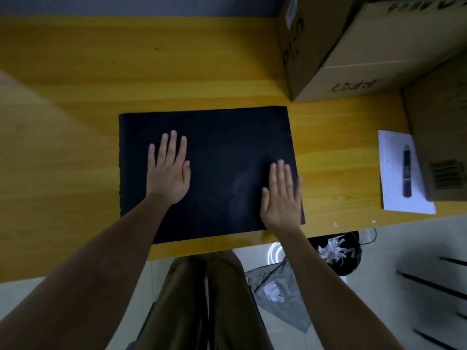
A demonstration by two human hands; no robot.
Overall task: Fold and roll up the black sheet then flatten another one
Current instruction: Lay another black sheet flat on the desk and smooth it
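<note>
A black sheet (222, 152) lies spread flat on the yellow wooden table (126, 72), near its front edge. My left hand (168, 170) rests palm down on the sheet's left half, fingers apart and pointing away from me. My right hand (281, 197) lies palm down on the sheet's right part, close to its right edge. Neither hand holds anything. A faint wrinkle shows in the sheet just left of my right hand.
Cardboard boxes (353, 51) stand at the back right, another box (439, 137) at the far right. A white paper (394, 188) with a dark pen (406, 174) on it lies right of the sheet. Below the table are my legs, a bag and a bin with paper scraps (333, 251).
</note>
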